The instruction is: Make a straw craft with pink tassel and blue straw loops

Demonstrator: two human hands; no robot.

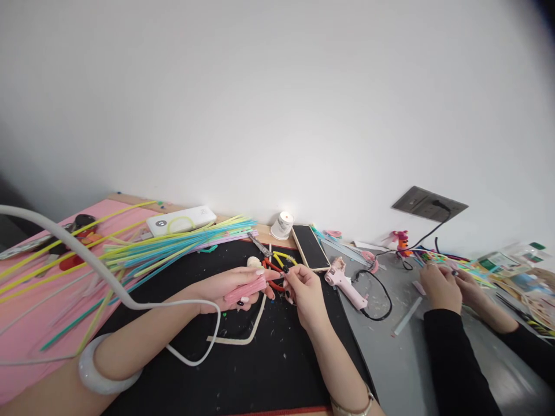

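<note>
My left hand (229, 283) is closed around a pink ribbed bundle (246, 290), possibly pipe cleaners. Its index finger stretches toward my right hand (306, 292), whose thumb and fingertips are pinched together. What sits in that pinch is too small to make out. Just behind the hands lie pliers with red handles (272, 267) and a tool with yellow handles (284, 258). A small cream ball-like piece (254, 262) shows above my left hand. Below, a bent cream strip (243, 341) rests on the black mat (277, 375).
Yellow, blue and green pipe cleaners (173, 248) spread at left near a white power bank (182, 221). A white cable (113, 277) loops across my left forearm. A paper cup (282, 226), a phone (310, 247) and a pink glue gun (347, 286) stand behind. A co-worker's hands (442, 289) work at right.
</note>
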